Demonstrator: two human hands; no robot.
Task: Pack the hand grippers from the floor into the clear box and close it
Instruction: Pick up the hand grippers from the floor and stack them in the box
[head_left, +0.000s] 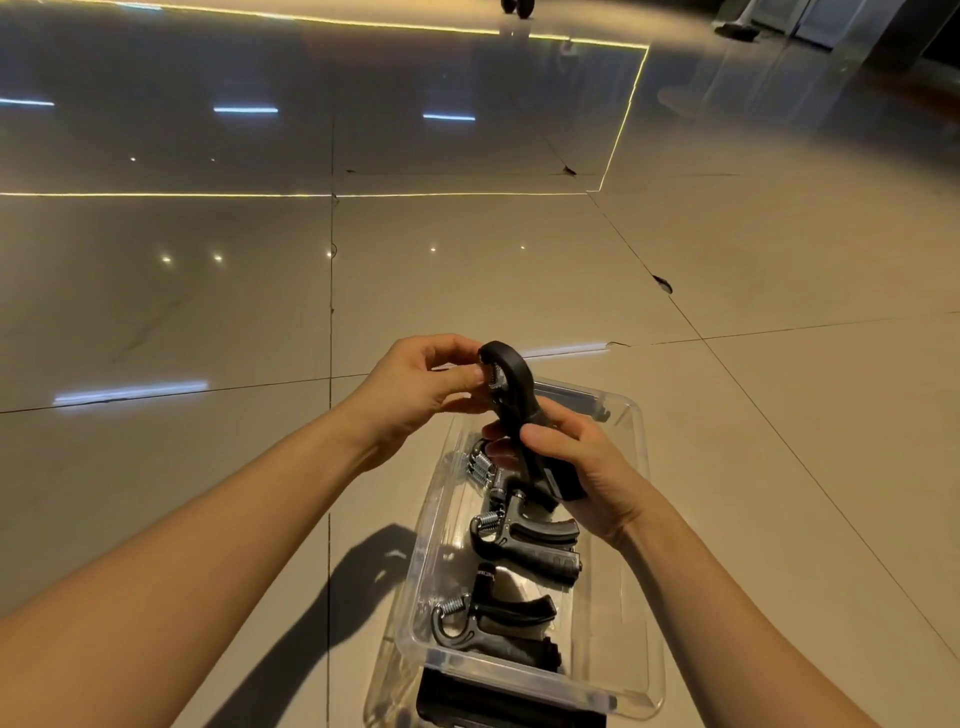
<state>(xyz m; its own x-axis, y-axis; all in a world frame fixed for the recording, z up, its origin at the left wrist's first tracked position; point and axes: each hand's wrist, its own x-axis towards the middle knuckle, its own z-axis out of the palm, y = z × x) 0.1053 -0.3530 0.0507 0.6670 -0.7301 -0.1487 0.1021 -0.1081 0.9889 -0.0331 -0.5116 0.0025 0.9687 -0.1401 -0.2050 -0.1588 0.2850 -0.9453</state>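
Black gripper (511, 400) is held above the clear box (631, 525) by both hands. The right hand (582, 478) is curled around its handles; the left hand (415, 387) pinches its spring end with thumb and fingers. More grippers (524, 540) lie inside the box, which stands on the floor (208, 322).

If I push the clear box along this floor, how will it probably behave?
The clear box will probably slide easily, since the floor looks polished and glossy. Its thin-looking plastic walls may flex slightly. The hand grippers lying loose inside would likely shift and rattle.
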